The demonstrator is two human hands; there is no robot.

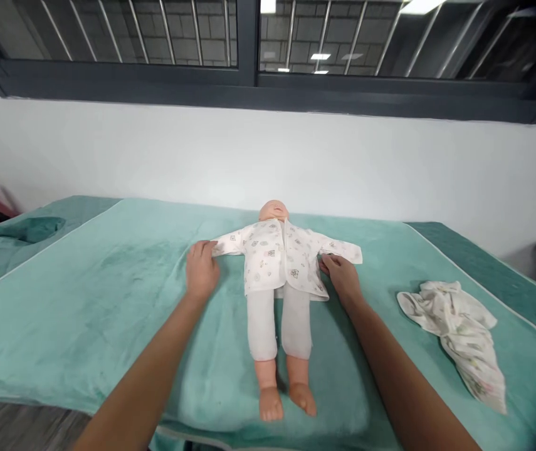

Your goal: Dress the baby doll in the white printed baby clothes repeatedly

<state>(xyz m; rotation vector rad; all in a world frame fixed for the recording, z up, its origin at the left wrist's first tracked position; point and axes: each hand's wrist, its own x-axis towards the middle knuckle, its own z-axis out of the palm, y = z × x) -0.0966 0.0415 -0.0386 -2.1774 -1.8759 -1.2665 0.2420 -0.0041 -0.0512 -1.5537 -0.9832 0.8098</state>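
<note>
A baby doll lies on its back on a teal towel, head toward the wall, bare feet toward me. It wears a white printed jacket and white trousers. My left hand rests at the end of the doll's sleeve on my left, fingers curled onto the cuff. My right hand lies beside the jacket's hem under the other sleeve, fingers closed against the fabric.
A crumpled white printed garment lies on the towel at the right. A folded dark green cloth sits at the far left. A white wall and dark window frame stand behind the table.
</note>
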